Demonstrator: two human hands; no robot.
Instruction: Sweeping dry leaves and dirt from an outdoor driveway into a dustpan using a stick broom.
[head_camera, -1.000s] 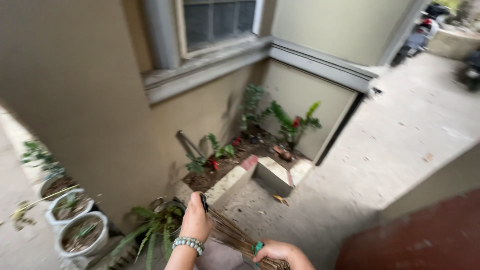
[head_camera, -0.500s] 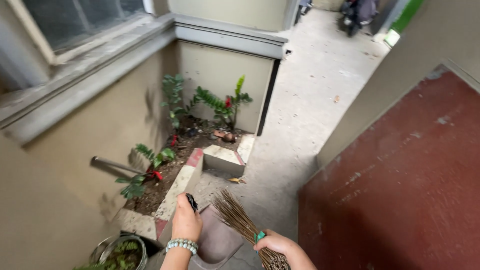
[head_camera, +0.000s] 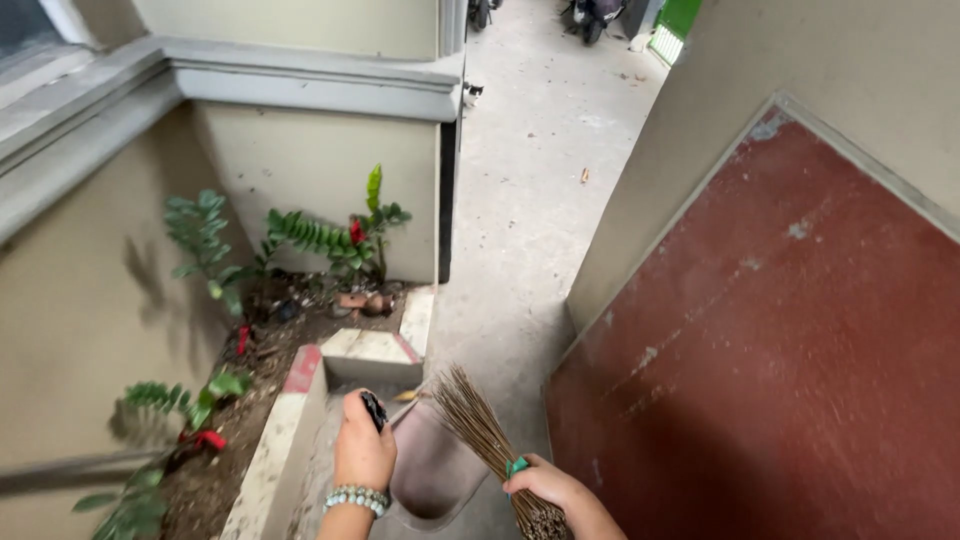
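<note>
Gripping: the right hand (head_camera: 545, 485) is closed round the bound end of a twig broom (head_camera: 480, 425), just below its green tie (head_camera: 516, 466).
Broom axis: it runs from the right hand up and to the left — the loose tips fan out over the far rim of the dustpan (head_camera: 432, 470), above the floor.
Dustpan: a dull mauve scoop low between the two hands, mouth facing away from the person; whether its edge touches the ground I cannot tell.
Left hand: the left hand (head_camera: 362, 450), with a bead bracelet (head_camera: 352, 498) at the wrist, is fisted on a dark handle (head_camera: 374, 409) that stands up at the dustpan's left side.
Nearer hand: the left sits right over the pan; the right is just beside its right rim.
Ground ahead: a concrete path (head_camera: 520, 200) leads straight on — a dry leaf (head_camera: 406, 396) lies just past the pan.
Left edge: a tiled curb (head_camera: 290, 410) borders a planting bed (head_camera: 260, 340).
Right edge: a red-painted wall (head_camera: 790, 370).
</note>
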